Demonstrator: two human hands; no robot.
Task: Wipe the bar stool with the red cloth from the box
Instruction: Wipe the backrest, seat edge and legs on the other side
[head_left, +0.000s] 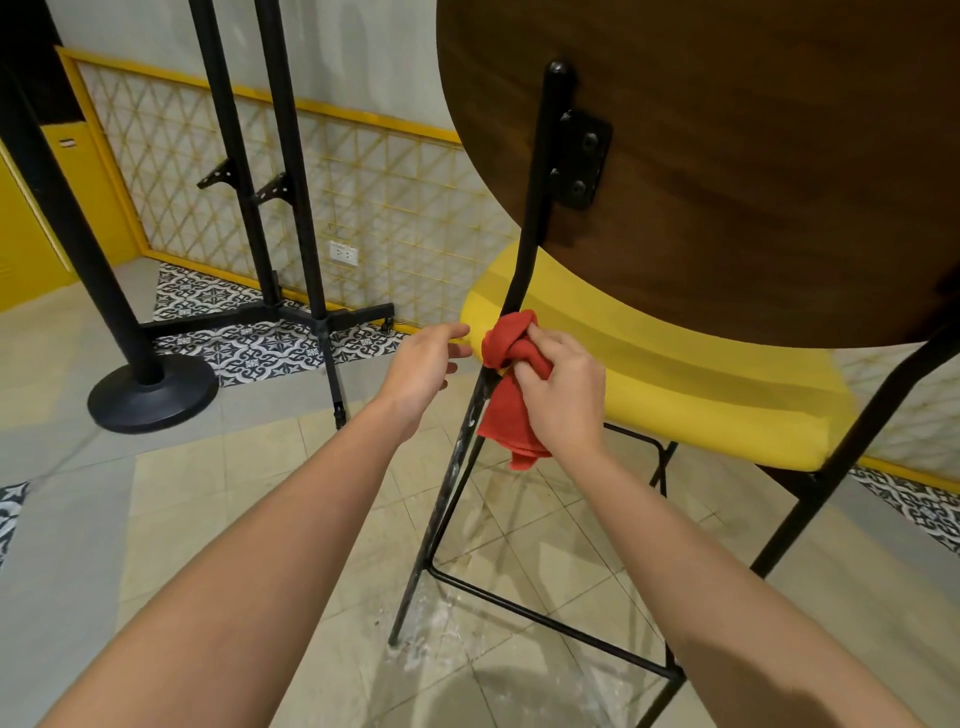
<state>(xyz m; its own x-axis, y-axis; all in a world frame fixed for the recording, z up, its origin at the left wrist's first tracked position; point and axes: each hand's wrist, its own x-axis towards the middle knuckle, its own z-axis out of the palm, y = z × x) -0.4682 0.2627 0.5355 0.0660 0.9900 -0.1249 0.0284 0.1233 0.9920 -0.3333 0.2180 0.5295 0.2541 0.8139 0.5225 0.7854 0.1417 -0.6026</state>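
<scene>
Clutter of black metal stands at the left: a pole on a round base (150, 389) and, behind it, a stand with two uprights (301, 208) on a cross foot. Both are before a wall (395, 197) with yellow lattice and a white socket (343, 253).

The bar stool (623, 332) fills the right side, with its yellow seat (701, 395) below a brown wooden backrest (753, 156). Its black rear leg (522, 249) runs slanted between the two hands. The thin footrest bar (545, 616) is low, near the tiled floor (260, 493).

The red cloth (511, 415) is bunched against this leg, just at the seat edge, with one end hanging down. The right hand (563, 395) has its grip closed round the cloth, fingers curled. The left hand (421, 364) is just beside the leg with its grip apart, fingers straight, holding nothing.
</scene>
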